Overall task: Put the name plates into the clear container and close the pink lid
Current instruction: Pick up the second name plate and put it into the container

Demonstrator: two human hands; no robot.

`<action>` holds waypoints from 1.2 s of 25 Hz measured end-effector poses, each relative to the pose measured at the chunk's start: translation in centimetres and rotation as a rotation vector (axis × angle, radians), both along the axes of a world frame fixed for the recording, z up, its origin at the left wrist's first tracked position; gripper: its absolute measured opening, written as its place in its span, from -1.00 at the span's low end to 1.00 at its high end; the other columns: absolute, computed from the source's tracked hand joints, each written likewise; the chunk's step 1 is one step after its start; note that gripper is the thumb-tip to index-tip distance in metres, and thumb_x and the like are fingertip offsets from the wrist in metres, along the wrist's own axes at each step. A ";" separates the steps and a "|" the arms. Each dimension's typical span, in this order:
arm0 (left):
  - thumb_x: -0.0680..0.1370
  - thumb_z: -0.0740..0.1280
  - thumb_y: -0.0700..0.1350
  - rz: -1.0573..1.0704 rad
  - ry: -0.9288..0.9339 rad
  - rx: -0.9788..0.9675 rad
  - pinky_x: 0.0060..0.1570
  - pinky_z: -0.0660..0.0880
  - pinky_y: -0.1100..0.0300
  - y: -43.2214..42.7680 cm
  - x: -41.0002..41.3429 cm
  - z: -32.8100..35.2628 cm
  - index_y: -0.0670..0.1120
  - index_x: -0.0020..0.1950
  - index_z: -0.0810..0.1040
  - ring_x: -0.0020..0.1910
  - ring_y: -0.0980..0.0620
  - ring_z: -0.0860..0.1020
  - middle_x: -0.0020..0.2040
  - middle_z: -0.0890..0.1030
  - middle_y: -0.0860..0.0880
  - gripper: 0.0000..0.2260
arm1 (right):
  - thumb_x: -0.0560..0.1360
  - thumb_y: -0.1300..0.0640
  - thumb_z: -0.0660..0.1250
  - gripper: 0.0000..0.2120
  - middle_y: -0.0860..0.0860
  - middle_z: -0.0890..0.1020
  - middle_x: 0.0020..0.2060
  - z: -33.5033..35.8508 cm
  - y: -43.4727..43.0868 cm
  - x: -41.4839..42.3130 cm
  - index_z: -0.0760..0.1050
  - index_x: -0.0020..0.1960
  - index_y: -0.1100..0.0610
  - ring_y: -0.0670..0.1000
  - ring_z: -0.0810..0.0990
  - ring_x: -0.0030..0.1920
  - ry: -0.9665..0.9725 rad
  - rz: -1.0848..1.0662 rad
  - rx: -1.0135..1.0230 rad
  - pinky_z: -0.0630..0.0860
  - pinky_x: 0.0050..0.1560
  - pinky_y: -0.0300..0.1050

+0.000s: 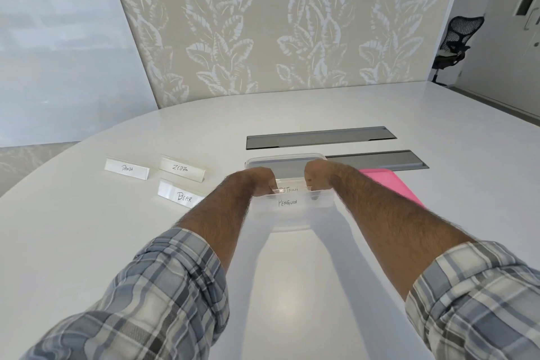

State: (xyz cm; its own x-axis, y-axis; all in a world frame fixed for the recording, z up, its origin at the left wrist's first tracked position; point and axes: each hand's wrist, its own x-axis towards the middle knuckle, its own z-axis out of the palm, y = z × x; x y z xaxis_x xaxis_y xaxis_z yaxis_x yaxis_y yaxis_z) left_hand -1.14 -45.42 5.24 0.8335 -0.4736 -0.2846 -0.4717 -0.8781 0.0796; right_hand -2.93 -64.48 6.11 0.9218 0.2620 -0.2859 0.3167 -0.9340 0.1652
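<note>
The clear container [287, 161] stands in the middle of the white table. Both hands reach into it: my left hand [257, 181] and my right hand [320, 177] each pinch one end of the name plate marked OSTRICH [290, 189], held just behind the PENGUIN plate [287, 202] that stands against the container's near wall. Three more plates rest on the table to the left: PANDA [127, 169], ZEBRA [181, 168] and BEAR [179, 194]. The pink lid [391, 184] lies flat right of the container, partly hidden by my right forearm.
Two grey cable hatches [320, 137] [380, 159] are set into the table [292, 272] behind the container. A leaf-patterned wall rises beyond the table's far edge. A black office chair [455, 41] stands at the far right.
</note>
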 end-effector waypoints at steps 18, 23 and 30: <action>0.56 0.37 -0.12 0.008 0.014 0.101 -0.01 0.49 0.17 -1.7 1.5 -0.9 -0.03 0.01 0.69 -0.12 -0.05 0.45 -0.04 0.62 -0.05 -0.89 | 0.41 0.22 0.46 -0.71 0.08 0.48 -0.32 -0.8 0.3 0.6 0.39 -0.38 0.21 0.08 0.45 -0.17 -0.007 -0.086 0.047 0.44 -0.12 -0.15; 0.57 0.31 -0.15 0.036 -0.017 0.063 0.16 0.53 0.11 -1.5 1.0 -0.7 -0.12 0.05 0.67 -0.03 -0.07 0.53 -0.01 0.61 -0.03 -0.84 | 0.43 0.25 0.41 -0.96 0.12 0.64 -0.07 0.3 0.3 0.0 0.57 -0.14 0.22 0.13 0.59 -0.01 -0.055 -0.105 0.111 0.51 -0.11 -0.13; 0.57 0.25 0.06 0.125 -0.212 -0.195 0.17 0.52 0.02 1.8 -0.8 2.4 0.11 0.14 0.65 0.21 0.01 0.56 0.20 0.62 0.12 -0.76 | 0.51 -0.16 0.30 -0.51 0.06 0.57 0.25 2.8 0.5 -0.9 0.47 0.31 0.13 0.10 0.53 0.26 -0.248 -0.130 0.215 0.50 0.23 0.06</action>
State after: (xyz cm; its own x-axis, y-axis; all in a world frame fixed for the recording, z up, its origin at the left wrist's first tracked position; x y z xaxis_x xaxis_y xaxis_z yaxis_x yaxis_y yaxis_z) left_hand -1.93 -43.61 7.65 0.9197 -0.3925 -0.0123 -0.3854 -0.9081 0.1639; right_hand -3.85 -63.97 8.96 0.9858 0.1678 -0.0004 0.1678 -0.9857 0.0174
